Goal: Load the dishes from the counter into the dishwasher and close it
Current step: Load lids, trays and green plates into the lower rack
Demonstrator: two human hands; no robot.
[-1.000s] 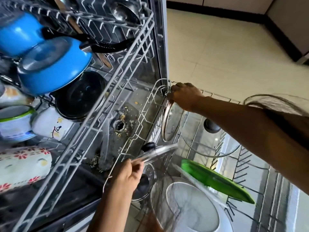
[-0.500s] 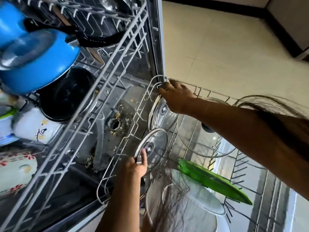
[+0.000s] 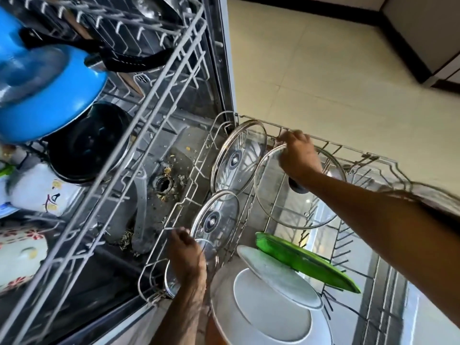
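Loading looks well along: the upper wire rack (image 3: 151, 95) carries a blue enamel pot (image 3: 49, 95) and a black pan (image 3: 87, 145), and the pulled-out lower wire rack (image 3: 336, 145) holds white plates (image 3: 273, 307), a green tray (image 3: 306, 262) and steel-rimmed glass lids. Both racks are out, so closing is yet to come; the counter is out of view. The right hand (image 3: 298, 158) curls over the top rim of the large glass lid (image 3: 298, 210), on edge in the lower rack, while the left hand (image 3: 186, 255) grips the small glass lid (image 3: 216, 215) by its bottom edge.
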